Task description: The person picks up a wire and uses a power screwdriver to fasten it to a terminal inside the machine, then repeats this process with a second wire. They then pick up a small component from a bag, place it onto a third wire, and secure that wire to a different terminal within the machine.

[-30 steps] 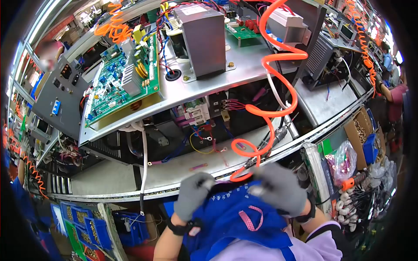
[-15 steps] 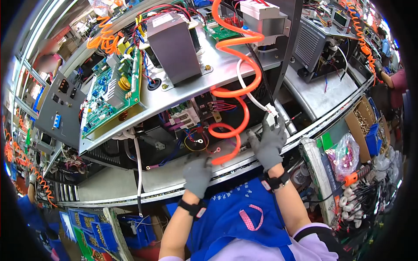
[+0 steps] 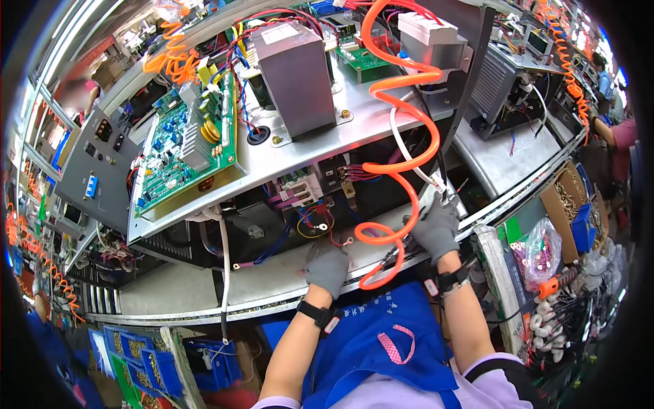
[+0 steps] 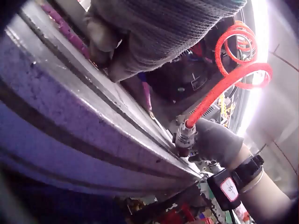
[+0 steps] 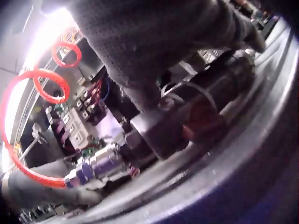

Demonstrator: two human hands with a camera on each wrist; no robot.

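Observation:
My gloved left hand is low over the bench's front rail, below the open cabinet. In the left wrist view, its thumb and fingers come together at the end of a short purple sleeved wire, pinching it. To the right, my gloved right hand grips a dark air tool lying along the rail, the thumb pressed against its body. A metal coupling joins the tool to the orange coiled hose. Another purple wire with a ring lug lies on the bench between the hands.
The cabinet's metal shelf carries a green circuit board and a grey transformer. Loose leads with ring lugs hang in front. A white cable drops over the rail at left. Blue parts bins stand below.
Both hands have moved from close to the apron out to the bench. They have spread apart, the right one reaching the air tool. The head view has shifted slightly.

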